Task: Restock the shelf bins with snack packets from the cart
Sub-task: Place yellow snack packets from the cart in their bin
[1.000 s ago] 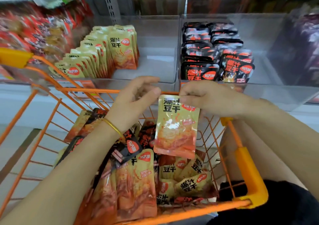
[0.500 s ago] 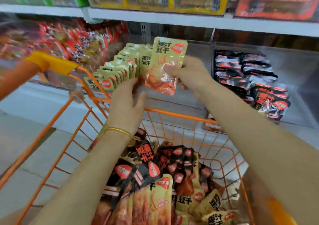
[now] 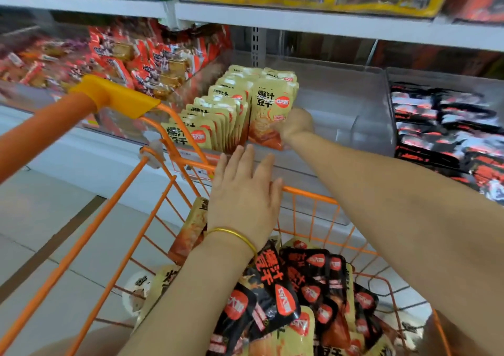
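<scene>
Your right grip is clamped on one yellow packet, low on its right edge. The packet stands upright inside the clear bin, just beside the yellow row. Left grip is released, fingers straight, holding nothing, spread over the front rim of the cart; can't tell if it touches the wire

Risks, as I judge them:
- Nothing props the packet on its right; that half of the bin is bare. Let go before it leans on the stack behind and it likely flops over or slides flat
- You hold it by a low corner, so the top is free to swing. Push it in crooked and it can nudge the row beside it. Those stand on edge, tightly fanned, and could domino toward the bin's front wall
- The cart holds black packets mixed with yellow cart packets. Grab without looking and a black one lands in the yellow bin. It belongs with the black stock, one bin to the right

Counts:
- grips: 2, one loaded, one free
- packets in hand: 1
- yellow row: roughly ten tops visible, overlap stops an exact count; a few more sit behind the held one
- bins on this shelf level: 3, with red packets left, yellow middle, black right
- carts: 1
- cart load: at least six black, at least four yellow, pile too tangled for a firm number
</scene>
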Tool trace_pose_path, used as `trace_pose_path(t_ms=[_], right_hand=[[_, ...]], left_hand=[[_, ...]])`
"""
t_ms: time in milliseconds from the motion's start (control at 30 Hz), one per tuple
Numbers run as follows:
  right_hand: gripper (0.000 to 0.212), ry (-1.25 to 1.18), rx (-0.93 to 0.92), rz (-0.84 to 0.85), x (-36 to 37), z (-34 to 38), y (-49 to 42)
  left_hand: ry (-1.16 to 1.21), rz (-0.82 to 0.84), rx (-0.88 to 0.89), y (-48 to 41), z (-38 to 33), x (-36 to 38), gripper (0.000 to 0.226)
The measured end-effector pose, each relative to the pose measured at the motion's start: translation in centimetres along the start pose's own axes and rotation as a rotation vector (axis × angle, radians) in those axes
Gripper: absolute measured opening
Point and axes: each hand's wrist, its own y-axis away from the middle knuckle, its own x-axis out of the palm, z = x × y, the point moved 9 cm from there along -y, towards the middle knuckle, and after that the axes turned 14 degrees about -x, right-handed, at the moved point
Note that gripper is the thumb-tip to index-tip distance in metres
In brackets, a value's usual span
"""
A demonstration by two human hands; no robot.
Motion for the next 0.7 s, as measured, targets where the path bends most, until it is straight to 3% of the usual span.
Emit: trace_pose_path(t_ms=[200, 300, 367, 500, 600, 700], right_hand=[[0.058, -0.184, 0.094, -0.053, 0.3, -0.8, 0.3], [0.053, -0.327, 0.152, -0.030, -0.5, -0.4, 1.2], [0.043, -0.336, 0.080, 0.004, -2.2, 1.4, 2.3], [0.022, -0.364, -0.262, 0.040, -8.8, 6.4, 9.7], [0.013, -0.537, -0.371, 0.288, -12.1, 6.3, 17.5], [0.003, -0.519, -0.235, 0.672, -11.3, 1.9, 23.3]], left_hand=[[-0.001, 0.010, 0.001, 0.0, 0.0, 0.0, 0.076], [-0.011, 0.023, -0.003, 0.0, -0.1, 0.0, 0.077], [0.007, 0.029, -0.002, 0.1, -0.3, -0.4, 0.071], [0.099, -0.002, 0.086, 0.6, -2.4, -1.3, 0.059], [0.125, -0.014, 0.184, 1.8, -4.5, -1.2, 0.053], [0.141, -0.016, 0.292, 3.3, -6.7, -1.4, 0.048]])
